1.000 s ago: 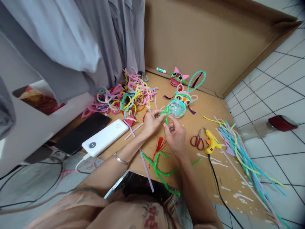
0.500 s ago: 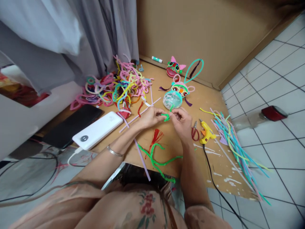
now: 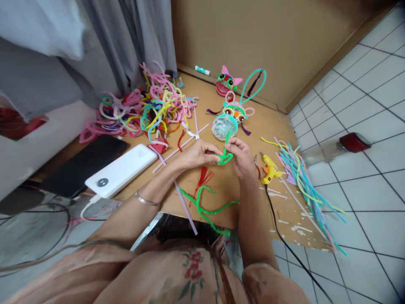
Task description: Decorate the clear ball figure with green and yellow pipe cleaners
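Note:
Between my two hands is a bright green pipe cleaner (image 3: 225,158), bent into a small loop with a straight end pointing up. My left hand (image 3: 202,153) pinches the left side of the loop. Fingers of my right hand (image 3: 241,154) close on the upright end. Just beyond them sits a clear, teal-rimmed round piece (image 3: 224,127), against a pipe-cleaner animal face (image 3: 234,111). Nearer my body lie a branched green pipe-cleaner piece (image 3: 202,207) and a red tassel (image 3: 203,179).
A tangled heap of coloured pipe cleaners (image 3: 152,107) lies back left, near a white power bank (image 3: 122,171) and a black flat object (image 3: 85,164). On the right are a yellow glue gun (image 3: 270,169), red-handled scissors (image 3: 257,166) and straight pipe cleaners (image 3: 311,194). Behind stands a cat-like face (image 3: 226,81).
The green loop has opened wider and shows more clearly, its straight end now standing up. My right hand has shifted to grip that end. The whole view has moved slightly.

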Demonstrator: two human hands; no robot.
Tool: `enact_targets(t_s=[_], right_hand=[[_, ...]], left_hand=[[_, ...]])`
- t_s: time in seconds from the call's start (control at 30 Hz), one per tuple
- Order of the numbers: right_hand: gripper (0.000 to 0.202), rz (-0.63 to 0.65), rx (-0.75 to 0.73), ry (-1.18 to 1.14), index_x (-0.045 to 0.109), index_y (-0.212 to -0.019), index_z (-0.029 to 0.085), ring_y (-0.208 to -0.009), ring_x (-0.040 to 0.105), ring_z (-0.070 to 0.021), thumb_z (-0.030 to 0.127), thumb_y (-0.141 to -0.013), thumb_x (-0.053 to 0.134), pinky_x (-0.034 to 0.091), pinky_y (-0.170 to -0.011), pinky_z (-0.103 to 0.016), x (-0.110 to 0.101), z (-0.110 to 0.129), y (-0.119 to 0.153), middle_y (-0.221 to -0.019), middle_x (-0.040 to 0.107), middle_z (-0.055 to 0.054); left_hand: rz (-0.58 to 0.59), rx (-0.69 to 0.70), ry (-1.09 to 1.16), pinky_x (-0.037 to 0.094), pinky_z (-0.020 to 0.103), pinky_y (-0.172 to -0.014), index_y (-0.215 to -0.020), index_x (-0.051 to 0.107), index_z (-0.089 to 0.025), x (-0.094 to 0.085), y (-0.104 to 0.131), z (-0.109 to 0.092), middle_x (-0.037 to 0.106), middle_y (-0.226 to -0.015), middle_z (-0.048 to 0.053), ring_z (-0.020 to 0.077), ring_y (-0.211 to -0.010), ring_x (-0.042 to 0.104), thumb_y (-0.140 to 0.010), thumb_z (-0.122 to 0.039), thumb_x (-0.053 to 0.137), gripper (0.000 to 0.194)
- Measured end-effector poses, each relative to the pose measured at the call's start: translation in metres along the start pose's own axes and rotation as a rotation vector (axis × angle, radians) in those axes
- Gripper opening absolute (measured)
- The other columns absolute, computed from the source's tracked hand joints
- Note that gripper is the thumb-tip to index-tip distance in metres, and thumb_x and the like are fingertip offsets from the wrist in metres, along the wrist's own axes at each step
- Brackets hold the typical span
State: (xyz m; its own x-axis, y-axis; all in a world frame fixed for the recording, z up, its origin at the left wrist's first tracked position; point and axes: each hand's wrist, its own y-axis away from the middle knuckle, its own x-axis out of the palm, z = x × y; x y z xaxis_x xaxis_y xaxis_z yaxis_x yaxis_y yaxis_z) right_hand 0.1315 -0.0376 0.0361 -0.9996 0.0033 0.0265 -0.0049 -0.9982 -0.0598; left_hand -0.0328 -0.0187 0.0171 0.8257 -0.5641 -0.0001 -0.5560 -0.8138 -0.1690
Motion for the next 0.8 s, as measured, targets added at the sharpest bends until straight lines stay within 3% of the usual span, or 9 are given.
enact_targets(t_s=[0.13, 0.23, 0.4, 0.5, 0.8], right_hand=[[0.021, 0.061, 0.096, -0.09, 0.047, -0.068, 0.022, -0.053, 0.048, -0.0099, 0.036, -0.064, 0.063, 0.041, -0.05, -0.023, 0.0, -0.003, -0.001, -0.061, 0.055, 0.003], [0.02, 0.062, 0.135, -0.148, 0.044, -0.071, 0.023, -0.049, 0.048, -0.0102, 0.035, -0.067, 0.06, 0.038, -0.045, -0.023, 0.001, -0.01, -0.004, -0.062, 0.057, 0.003], [0.023, 0.008, 0.128, -0.286, 0.054, -0.087, 0.025, -0.045, 0.042, -0.0078, 0.024, -0.065, 0.06, 0.033, -0.042, -0.021, 0.003, -0.015, -0.006, -0.06, 0.053, 0.008], [0.023, -0.022, 0.094, -0.343, 0.059, -0.085, 0.023, -0.047, 0.044, -0.0074, 0.022, -0.062, 0.064, 0.037, -0.044, -0.021, 0.007, -0.013, -0.005, -0.061, 0.056, 0.006], [0.029, -0.112, 0.018, -0.069, 0.065, -0.077, 0.018, -0.055, 0.051, -0.0087, 0.039, -0.059, 0.074, 0.043, -0.052, -0.023, 0.01, -0.016, -0.004, -0.064, 0.063, 0.002]], left_hand=[[-0.03, 0.015, 0.066, 0.043, 0.022, -0.05, -0.071, 0.077, -0.015, 0.003, 0.001, -0.004, 0.066, -0.057, 0.004, 0.0115, -0.049, 0.055, -0.062, -0.028, 0.079, 0.016], [-0.078, 0.019, 0.13, 0.046, 0.021, -0.05, -0.069, 0.075, -0.014, 0.006, 0.0, -0.005, 0.065, -0.055, 0.004, 0.0109, -0.048, 0.055, -0.061, -0.033, 0.082, 0.022], [-0.192, 0.043, 0.232, 0.049, 0.021, -0.051, -0.07, 0.071, -0.013, 0.011, -0.004, 0.0, 0.067, -0.059, 0.004, 0.0116, -0.051, 0.06, -0.057, -0.043, 0.085, 0.036], [-0.287, 0.077, 0.287, 0.049, 0.021, -0.051, -0.073, 0.068, -0.013, 0.012, -0.007, 0.003, 0.066, -0.058, 0.002, 0.0102, -0.05, 0.059, -0.056, -0.045, 0.085, 0.041], [-0.42, 0.087, 0.362, 0.048, 0.02, -0.052, -0.086, 0.066, -0.012, 0.009, -0.013, 0.005, 0.065, -0.06, -0.001, 0.0089, -0.05, 0.059, -0.051, -0.046, 0.088, 0.054]])
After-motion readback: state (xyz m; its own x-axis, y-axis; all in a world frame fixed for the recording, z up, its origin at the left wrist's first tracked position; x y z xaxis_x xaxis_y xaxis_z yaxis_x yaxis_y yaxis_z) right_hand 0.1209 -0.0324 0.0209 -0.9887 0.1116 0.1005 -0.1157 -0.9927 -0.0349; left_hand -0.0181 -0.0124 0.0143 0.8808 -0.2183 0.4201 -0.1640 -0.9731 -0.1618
